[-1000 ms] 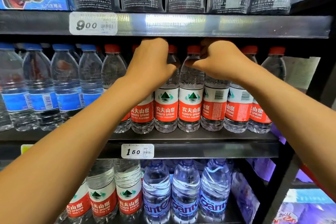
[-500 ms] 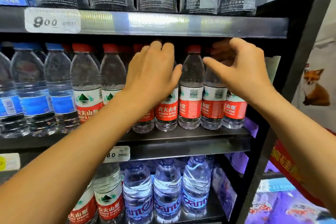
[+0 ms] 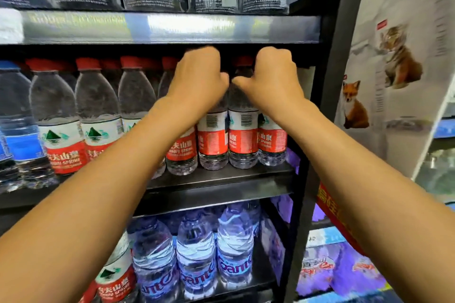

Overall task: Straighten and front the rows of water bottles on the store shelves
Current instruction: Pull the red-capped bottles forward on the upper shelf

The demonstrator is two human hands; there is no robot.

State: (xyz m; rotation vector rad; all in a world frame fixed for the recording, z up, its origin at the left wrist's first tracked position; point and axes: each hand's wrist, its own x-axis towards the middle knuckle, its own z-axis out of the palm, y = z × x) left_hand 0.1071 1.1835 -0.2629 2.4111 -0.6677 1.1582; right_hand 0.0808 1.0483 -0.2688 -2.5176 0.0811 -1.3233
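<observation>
Both hands reach the red-label bottles (image 3: 242, 140) on the middle shelf (image 3: 221, 179): left hand (image 3: 199, 81) and right hand (image 3: 270, 79) curl over bottle tops.

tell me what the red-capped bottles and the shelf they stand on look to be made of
Red-capped bottles: clear thin plastic, by the see-through ribbed walls, with glossy printed film labels and what look like plastic caps.
Shelf: probably black painted metal, judging by its thin, flat, matte edge; the blur leaves this open.
</observation>
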